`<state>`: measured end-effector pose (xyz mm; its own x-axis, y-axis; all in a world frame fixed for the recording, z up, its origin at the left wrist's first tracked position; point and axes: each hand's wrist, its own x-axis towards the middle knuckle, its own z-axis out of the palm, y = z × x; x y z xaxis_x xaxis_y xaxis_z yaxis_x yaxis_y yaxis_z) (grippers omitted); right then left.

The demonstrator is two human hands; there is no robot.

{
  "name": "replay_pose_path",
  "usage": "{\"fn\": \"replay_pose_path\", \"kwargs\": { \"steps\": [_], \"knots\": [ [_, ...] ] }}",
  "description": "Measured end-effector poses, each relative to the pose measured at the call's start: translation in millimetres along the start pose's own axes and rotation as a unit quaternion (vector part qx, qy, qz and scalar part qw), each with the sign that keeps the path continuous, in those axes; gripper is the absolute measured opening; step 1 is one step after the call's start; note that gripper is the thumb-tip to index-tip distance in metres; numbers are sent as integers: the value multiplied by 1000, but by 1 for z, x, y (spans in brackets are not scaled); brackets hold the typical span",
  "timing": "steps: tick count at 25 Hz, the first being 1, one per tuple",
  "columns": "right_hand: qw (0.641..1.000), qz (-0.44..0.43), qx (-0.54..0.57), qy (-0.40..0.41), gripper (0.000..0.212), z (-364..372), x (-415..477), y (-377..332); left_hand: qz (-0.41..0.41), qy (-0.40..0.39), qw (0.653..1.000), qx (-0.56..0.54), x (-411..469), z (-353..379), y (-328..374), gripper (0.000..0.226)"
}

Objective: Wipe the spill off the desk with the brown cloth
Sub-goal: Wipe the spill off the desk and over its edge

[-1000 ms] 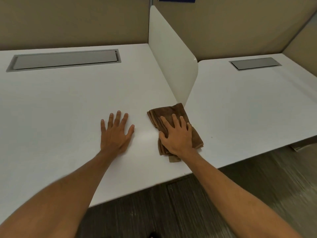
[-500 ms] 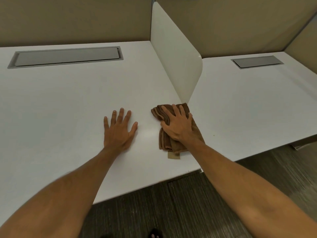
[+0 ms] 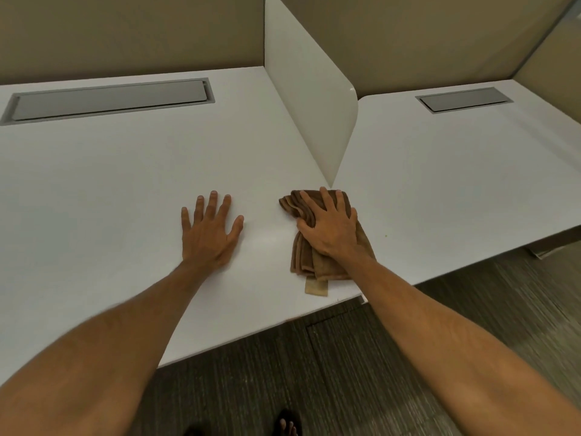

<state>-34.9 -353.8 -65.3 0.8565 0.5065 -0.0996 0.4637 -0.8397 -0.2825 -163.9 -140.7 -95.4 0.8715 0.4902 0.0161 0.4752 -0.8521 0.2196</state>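
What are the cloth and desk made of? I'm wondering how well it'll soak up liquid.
Brown cloth: looks like soft terry or microfibre, matte, folded in thick layers with a tan tag. Desk: seems smooth white laminate, faintly glossy near the right hand.

My right hand (image 3: 330, 229) presses the brown cloth (image 3: 317, 262) flat below the divider (image 3: 311, 99); my left hand (image 3: 209, 236) lies flat leftward.

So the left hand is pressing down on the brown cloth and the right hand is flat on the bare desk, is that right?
Not quite: the hands are swapped. The head view shows the right hand pressing the brown cloth, and the left hand flat on the bare desk.
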Motion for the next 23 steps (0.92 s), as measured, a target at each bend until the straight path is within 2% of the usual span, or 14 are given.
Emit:
{"fn": "replay_pose_path", "kwargs": {
  "steps": [5, 11, 16, 23],
  "knots": [
    [1000, -18, 6, 13, 63, -1, -21, 7, -4, -21, 1000, 9, -1, -4, 6, 68],
    [1000, -12, 16, 21, 62, 3, -42, 13, 48, -24, 998, 12, 0, -2, 44, 74],
    [999, -15, 26, 39, 62, 4, -47, 15, 32, -32, 999, 29, -2, 11, 76, 69],
    [998, 27, 50, 17, 63, 0, -21, 14, 37, -38, 998, 28, -1, 10, 76, 72]
  ]
}}
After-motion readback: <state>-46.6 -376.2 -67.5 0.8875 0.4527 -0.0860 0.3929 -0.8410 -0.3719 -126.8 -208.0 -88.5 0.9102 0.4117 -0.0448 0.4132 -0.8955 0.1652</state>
